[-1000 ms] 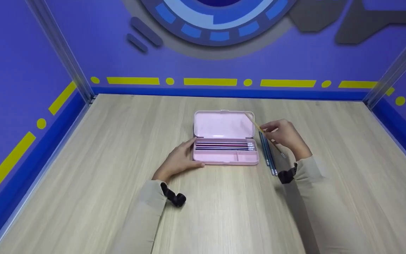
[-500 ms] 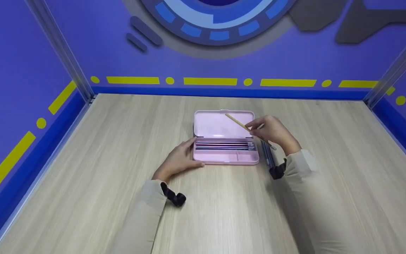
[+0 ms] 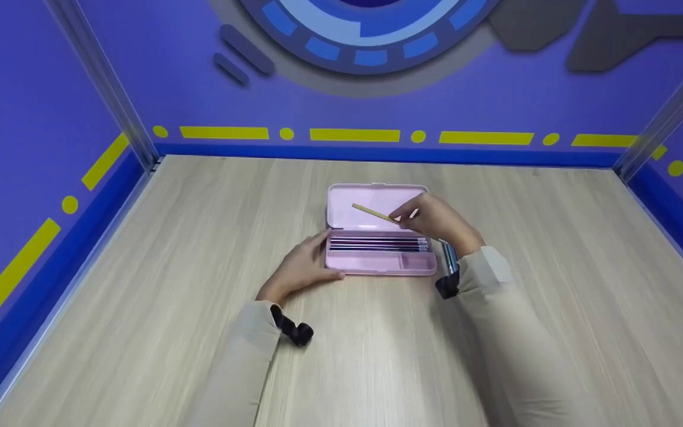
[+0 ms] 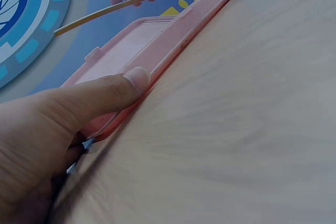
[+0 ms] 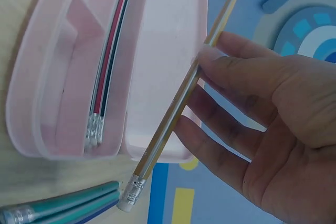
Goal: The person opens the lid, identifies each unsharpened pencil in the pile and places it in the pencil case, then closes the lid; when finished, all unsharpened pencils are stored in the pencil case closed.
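A pink pencil case (image 3: 365,261) lies with its lid raised, and several dark and red pencils (image 3: 377,244) fill its long back compartment. Around the left end of the case my left hand (image 3: 301,267) holds on, its thumb (image 4: 118,88) along the front wall. My right hand (image 3: 436,224) pinches a yellow pencil (image 5: 170,111) between thumb and fingers, in the air over the case. Its silver-banded eraser end (image 5: 131,192) points down to the right; the other end points up and left, in front of the lid (image 3: 344,216).
To the right of the case, teal and blue pencils (image 5: 68,203) lie on the wooden table (image 3: 341,356), partly hidden by my right wrist in the head view. The front compartments of the case hold nothing visible. Blue walls (image 3: 377,112) enclose the table's back and sides.
My right hand has carried the yellow pencil leftward from beside the case to over it, and the pencil has turned flatter. My left hand stays on the case.
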Motion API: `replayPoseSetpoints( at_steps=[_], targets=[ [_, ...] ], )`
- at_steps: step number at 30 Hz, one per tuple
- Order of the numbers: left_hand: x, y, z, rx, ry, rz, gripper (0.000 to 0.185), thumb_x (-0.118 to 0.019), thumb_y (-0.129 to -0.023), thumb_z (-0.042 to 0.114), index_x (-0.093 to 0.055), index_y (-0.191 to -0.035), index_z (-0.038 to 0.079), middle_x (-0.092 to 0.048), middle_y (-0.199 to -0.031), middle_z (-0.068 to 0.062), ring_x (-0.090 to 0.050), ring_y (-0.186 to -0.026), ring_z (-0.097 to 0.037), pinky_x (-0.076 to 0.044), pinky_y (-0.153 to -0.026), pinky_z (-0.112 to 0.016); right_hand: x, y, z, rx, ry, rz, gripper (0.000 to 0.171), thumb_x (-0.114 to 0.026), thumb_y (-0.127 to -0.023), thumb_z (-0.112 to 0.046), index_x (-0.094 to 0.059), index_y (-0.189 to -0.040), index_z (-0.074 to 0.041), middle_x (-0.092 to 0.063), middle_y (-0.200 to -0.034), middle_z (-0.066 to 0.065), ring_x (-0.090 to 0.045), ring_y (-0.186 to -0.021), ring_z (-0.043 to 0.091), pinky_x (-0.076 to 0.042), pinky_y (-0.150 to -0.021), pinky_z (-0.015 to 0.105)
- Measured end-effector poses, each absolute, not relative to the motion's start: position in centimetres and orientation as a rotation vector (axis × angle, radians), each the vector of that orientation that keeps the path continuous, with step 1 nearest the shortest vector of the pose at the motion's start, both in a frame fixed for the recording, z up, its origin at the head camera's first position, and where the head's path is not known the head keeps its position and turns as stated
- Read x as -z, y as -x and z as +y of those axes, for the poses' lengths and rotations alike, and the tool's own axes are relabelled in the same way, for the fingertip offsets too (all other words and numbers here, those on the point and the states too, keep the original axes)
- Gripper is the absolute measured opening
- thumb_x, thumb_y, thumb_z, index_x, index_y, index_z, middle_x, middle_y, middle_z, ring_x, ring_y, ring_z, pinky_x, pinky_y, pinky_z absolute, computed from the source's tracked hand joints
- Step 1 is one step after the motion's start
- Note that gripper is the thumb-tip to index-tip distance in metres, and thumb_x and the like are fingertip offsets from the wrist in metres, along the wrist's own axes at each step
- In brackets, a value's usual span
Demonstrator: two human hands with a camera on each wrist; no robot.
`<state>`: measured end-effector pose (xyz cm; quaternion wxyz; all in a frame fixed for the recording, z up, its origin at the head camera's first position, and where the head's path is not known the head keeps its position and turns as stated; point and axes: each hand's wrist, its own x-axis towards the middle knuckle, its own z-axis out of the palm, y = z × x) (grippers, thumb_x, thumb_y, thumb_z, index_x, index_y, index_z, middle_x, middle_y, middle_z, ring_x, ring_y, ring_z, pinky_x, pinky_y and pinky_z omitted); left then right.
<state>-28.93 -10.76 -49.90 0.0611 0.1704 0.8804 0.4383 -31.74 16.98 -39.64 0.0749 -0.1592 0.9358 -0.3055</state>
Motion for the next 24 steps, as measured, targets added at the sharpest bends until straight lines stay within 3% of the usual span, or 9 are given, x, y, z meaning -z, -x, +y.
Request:
replayPoseSetpoints(
  at_steps=[11,24],
  targets=[
    [50.0,29.0,-10.8,-1.306,-0.511,2.677,0.101,-0.086,-0.068,0.039,-0.033,-0.151,0.015,-0.035,-0.153,-0.015,-0.031,-0.142,-0.031,-0.024,-0.119,-0.044,40.1,31.6,15.5,0.822,0.682,2.847,0.026,-0.064,-0.081,0.007,-0.078,-0.098,-0.008,-0.075,-0.098,0.010,-0.060,-0.080,0.017,-0.052,-0.071,0.029],
    [50.0,28.9,-10.8,-1.324,-0.515,2.666,0.101,-0.086,-0.068,0.038,-0.033,-0.151,0.015,-0.034,-0.153,-0.017,-0.030,-0.142,-0.034,-0.023,-0.119,-0.046,40.2,31.4,15.1,0.829,0.662,2.842,0.025,-0.062,-0.084,0.007,-0.076,-0.102,-0.003,-0.073,-0.104,0.014,-0.062,-0.085,0.019,-0.057,-0.083,0.041]
  ],
)
